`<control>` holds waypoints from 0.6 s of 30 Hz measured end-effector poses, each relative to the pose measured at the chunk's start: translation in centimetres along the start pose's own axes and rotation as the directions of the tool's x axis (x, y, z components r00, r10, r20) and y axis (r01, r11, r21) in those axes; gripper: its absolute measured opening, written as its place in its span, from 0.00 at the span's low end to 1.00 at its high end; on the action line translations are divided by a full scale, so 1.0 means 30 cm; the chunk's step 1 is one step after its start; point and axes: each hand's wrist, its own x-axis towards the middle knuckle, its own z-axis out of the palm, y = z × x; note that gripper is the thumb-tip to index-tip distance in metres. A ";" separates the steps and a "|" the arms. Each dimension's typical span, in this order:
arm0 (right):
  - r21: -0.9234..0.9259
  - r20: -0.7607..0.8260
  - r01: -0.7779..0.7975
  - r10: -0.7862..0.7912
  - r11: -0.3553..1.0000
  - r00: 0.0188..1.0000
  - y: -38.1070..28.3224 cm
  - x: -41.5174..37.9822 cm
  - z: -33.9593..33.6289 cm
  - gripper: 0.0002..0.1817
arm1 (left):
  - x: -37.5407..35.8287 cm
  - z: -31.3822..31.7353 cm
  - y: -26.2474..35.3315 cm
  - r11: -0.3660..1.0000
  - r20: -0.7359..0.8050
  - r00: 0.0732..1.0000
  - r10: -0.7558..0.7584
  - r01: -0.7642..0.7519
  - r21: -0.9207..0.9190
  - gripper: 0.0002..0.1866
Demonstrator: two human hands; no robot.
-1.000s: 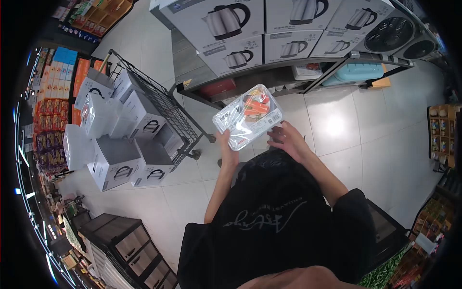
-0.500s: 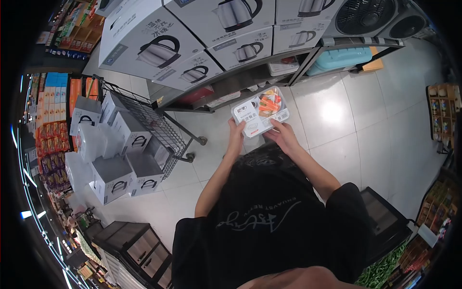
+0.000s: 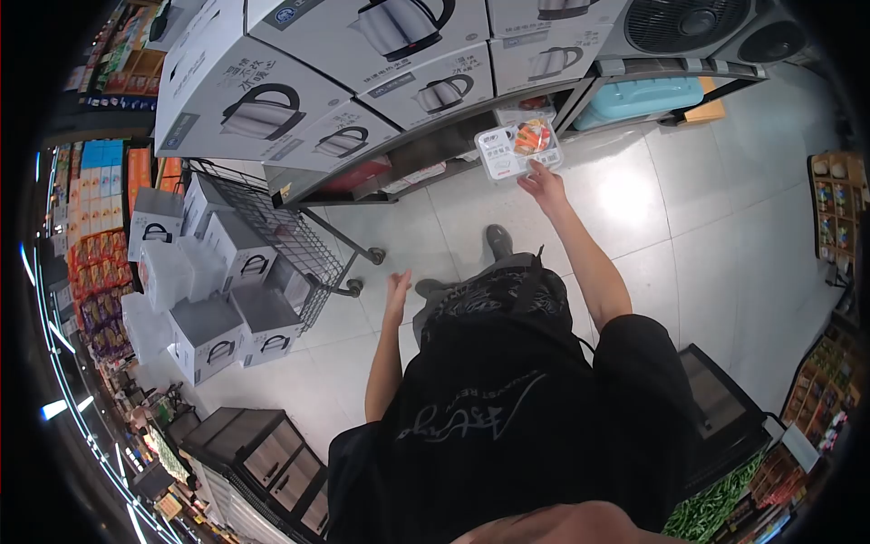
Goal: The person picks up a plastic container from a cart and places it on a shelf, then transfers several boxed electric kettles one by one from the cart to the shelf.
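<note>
My right hand (image 3: 542, 184) grips the near edge of a white package (image 3: 507, 152) with a food picture on its label. The package is held out in front of the shelf opening, beside another pack (image 3: 528, 111) on the lower shelf. Away from the package, my left hand (image 3: 398, 288) hangs over the floor with its fingers apart and nothing in it.
Kettle boxes (image 3: 347, 110) are stacked on the shelf ahead. To the left stands a wire cart (image 3: 290, 238) beside several open kettle boxes (image 3: 204, 331). A light blue container (image 3: 642, 98) sits on the lower shelf at right. Dark cabinets (image 3: 254, 453) stand behind at left.
My left hand has let go of the package and moved down and left. My right hand has carried the package forward, toward the shelf. The view has shifted slightly.
</note>
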 end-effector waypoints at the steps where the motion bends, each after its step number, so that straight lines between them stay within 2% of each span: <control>1: -0.008 -0.025 0.015 -0.015 1.000 1.000 -0.013 0.049 0.005 0.29 | -0.027 -0.049 -0.079 0.997 -0.065 0.995 -0.075 0.075 0.006 0.48; 3: -0.029 -0.075 0.044 -0.046 0.999 0.996 -0.038 0.138 0.016 0.29 | -0.114 -0.121 -0.195 0.982 -0.165 0.968 -0.191 0.190 -0.021 0.47; 6: 0.040 0.102 0.095 -0.099 0.995 0.990 -0.079 0.218 0.025 0.28 | -0.252 -0.160 -0.299 0.956 -0.220 0.931 -0.291 0.275 -0.102 0.45; 7: 0.029 0.094 0.089 -0.092 0.996 0.991 -0.089 0.253 0.028 0.31 | -0.289 -0.166 -0.322 0.946 -0.230 0.919 -0.320 0.297 -0.130 0.44; 9: 0.006 0.076 0.078 -0.078 0.997 0.994 -0.108 0.324 0.036 0.36 | -0.339 -0.154 -0.369 0.938 -0.223 0.918 -0.329 0.289 -0.193 0.43; 13: 0.030 0.041 0.061 -0.062 0.998 0.997 -0.151 0.404 0.086 0.36 | -0.382 -0.127 -0.470 0.918 -0.147 0.922 -0.358 0.319 -0.237 0.41; 18: 0.025 -0.033 0.074 -0.073 0.997 0.997 -0.176 0.518 0.092 0.27 | -0.421 -0.114 -0.479 0.911 -0.126 0.919 -0.374 0.339 -0.233 0.38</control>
